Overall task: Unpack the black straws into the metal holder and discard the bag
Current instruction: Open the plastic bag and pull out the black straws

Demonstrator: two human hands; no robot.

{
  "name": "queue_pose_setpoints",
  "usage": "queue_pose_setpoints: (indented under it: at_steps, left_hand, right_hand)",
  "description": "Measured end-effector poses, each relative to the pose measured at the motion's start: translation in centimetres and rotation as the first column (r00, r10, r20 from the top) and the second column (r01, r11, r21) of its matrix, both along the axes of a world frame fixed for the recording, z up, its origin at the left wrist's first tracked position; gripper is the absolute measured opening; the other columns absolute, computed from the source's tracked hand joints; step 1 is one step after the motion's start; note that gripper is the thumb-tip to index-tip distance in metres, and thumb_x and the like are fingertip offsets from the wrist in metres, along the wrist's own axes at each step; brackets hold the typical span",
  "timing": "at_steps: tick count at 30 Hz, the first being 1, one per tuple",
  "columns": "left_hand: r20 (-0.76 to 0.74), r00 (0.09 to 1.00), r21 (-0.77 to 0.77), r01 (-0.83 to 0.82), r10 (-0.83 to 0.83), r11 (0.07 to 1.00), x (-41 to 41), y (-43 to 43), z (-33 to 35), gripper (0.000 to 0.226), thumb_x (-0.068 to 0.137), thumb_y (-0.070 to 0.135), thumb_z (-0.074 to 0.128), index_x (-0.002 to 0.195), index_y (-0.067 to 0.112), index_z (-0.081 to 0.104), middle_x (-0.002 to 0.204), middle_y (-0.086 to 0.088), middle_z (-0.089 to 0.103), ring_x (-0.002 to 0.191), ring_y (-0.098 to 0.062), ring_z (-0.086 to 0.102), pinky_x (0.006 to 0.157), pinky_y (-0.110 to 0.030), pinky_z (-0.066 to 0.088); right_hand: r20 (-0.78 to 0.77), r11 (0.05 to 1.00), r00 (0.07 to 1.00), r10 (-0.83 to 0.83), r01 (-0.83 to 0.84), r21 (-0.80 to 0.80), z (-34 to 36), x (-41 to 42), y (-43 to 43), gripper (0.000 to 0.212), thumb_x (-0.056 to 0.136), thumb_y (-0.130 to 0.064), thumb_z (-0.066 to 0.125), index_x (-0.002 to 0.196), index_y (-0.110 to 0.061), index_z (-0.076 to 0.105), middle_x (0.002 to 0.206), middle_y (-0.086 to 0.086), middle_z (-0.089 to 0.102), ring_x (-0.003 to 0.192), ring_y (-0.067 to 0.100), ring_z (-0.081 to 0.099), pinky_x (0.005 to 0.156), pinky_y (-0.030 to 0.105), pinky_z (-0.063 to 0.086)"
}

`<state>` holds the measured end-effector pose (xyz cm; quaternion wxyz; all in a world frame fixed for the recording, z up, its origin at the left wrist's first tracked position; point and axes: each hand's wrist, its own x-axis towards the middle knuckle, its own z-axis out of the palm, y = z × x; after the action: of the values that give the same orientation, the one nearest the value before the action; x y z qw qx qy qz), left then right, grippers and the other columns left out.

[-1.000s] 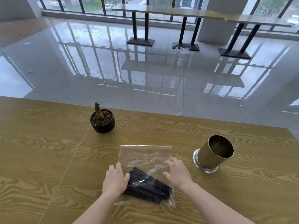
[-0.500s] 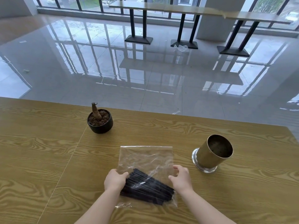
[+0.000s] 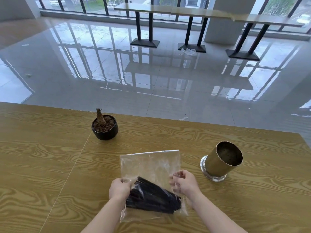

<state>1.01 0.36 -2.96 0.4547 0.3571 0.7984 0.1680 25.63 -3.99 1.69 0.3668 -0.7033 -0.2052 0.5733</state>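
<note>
One bundle of black straws, lying slantwise in the near end of a clear bag on the wooden table. Left hand pinches the bag's left edge, and right hand pinches its right edge. The far edge looks sealed, though glare obscures it. Metal holder stands to the right, apart. Potted stump sits beyond, to the left.

Black pot with bare stump on wooden table; long counter by windows, crumpled plastic on floor
</note>
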Motion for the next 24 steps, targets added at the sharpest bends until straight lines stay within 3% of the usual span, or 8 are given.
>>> queue_pose_setpoints:
  at_steps: [2, 5, 8, 12, 16, 20, 22, 24]
  left_hand:
    - [0.117, 0.99, 0.034, -0.083, 0.079, 0.996, 0.0, 0.2, 0.3, 0.027, 0.087, 0.019, 0.073, 0.111, 0.007, 0.067, 0.111, -0.012, 0.071, 0.097, -0.029, 0.064, 0.088, -0.041, 0.052]
    - [0.273, 0.956, 0.122, -0.149, 0.112, 0.981, -0.2, 0.8, 1.9, 0.008, 0.086, 0.013, 0.073, 0.09, 0.01, 0.068, 0.094, -0.013, 0.072, 0.077, -0.024, 0.062, 0.077, -0.04, 0.052]
    - [0.35, 0.937, 0.28, -0.098, -0.006, 0.955, -0.4, 1.2, 4.4, 0.011, 0.088, 0.017, 0.074, 0.093, 0.01, 0.066, 0.092, -0.011, 0.071, 0.084, -0.028, 0.066, 0.078, -0.042, 0.055]
    - [0.525, 0.823, 0.456, -0.054, -0.219, 0.889, -0.9, 1.4, 8.8, 0.043, 0.078, 0.02, 0.083, 0.115, 0.015, 0.062, 0.094, -0.013, 0.077, 0.087, -0.026, 0.075, 0.073, -0.033, 0.054]
    - [0.617, 0.72, 0.579, -0.142, -0.318, 0.803, -1.0, 1.7, 12.7, 0.027, 0.077, 0.016, 0.08, 0.102, 0.009, 0.075, 0.089, -0.017, 0.075, 0.079, -0.029, 0.07, 0.072, -0.028, 0.059]
    - [0.656, 0.679, 0.579, -0.171, -0.331, 0.797, -0.1, 2.0, 16.3, 0.017, 0.084, 0.015, 0.073, 0.098, 0.006, 0.073, 0.092, -0.021, 0.074, 0.083, -0.036, 0.073, 0.069, -0.038, 0.062]
    - [0.658, 0.678, 0.562, -0.152, -0.328, 0.813, 0.7, 2.3, 17.9, 0.018, 0.083, 0.017, 0.073, 0.099, 0.009, 0.073, 0.098, -0.022, 0.075, 0.085, -0.04, 0.074, 0.068, -0.041, 0.062]
    - [0.662, 0.682, 0.534, -0.14, -0.309, 0.834, 1.5, 2.6, 18.8, 0.016, 0.085, 0.014, 0.071, 0.1, 0.01, 0.073, 0.101, -0.019, 0.076, 0.085, -0.04, 0.074, 0.067, -0.038, 0.062]
  right_hand:
    - [-0.027, 0.998, 1.0, -0.008, 0.01, 0.061, 0.5, 0.3, 0.2, 0.013, 0.096, -0.001, 0.062, 0.109, -0.003, 0.059, 0.096, 0.014, 0.078, 0.084, 0.034, 0.075, 0.07, 0.038, 0.06]
    - [-0.051, 0.987, 0.996, -0.069, 0.076, 0.141, 1.2, 0.7, 0.7, 0.018, 0.096, 0.001, 0.062, 0.112, -0.004, 0.058, 0.091, 0.017, 0.078, 0.077, 0.034, 0.075, 0.067, 0.039, 0.06]
    - [-0.108, 0.968, 0.987, -0.122, 0.143, 0.206, 3.0, 1.3, 1.3, 0.024, 0.095, 0.004, 0.062, 0.116, -0.005, 0.056, 0.089, 0.019, 0.077, 0.072, 0.031, 0.073, 0.066, 0.04, 0.061]
    - [-0.218, 0.939, 0.969, -0.119, 0.181, 0.291, 7.1, 1.9, 1.9, 0.03, 0.095, 0.002, 0.062, 0.12, -0.014, 0.054, 0.095, 0.021, 0.077, 0.08, 0.036, 0.076, 0.067, 0.036, 0.061]
    - [-0.257, 0.885, 0.962, -0.09, 0.196, 0.423, 11.8, 2.1, 2.0, 0.047, 0.087, -0.011, 0.071, 0.128, -0.021, 0.05, 0.102, 0.018, 0.076, 0.086, 0.038, 0.075, 0.069, 0.037, 0.061]
    - [0.142, 0.806, 0.985, -0.094, -0.009, 0.592, 14.4, 2.3, 1.9, 0.069, 0.088, -0.016, 0.074, 0.143, -0.035, 0.037, 0.119, -0.001, 0.067, 0.089, 0.022, 0.076, 0.079, 0.039, 0.062]
    - [0.403, 0.782, 0.903, -0.146, -0.144, 0.606, 14.9, 2.5, 1.9, 0.075, 0.088, -0.022, 0.075, 0.146, -0.04, 0.031, 0.132, -0.017, 0.054, 0.105, 0.011, 0.07, 0.087, 0.034, 0.057]
    - [0.646, 0.754, 0.723, -0.244, -0.277, 0.595, 15.3, 2.6, 1.9, 0.081, 0.086, -0.023, 0.077, 0.151, -0.031, 0.028, 0.146, -0.007, 0.04, 0.128, 0.016, 0.053, 0.095, 0.033, 0.051]
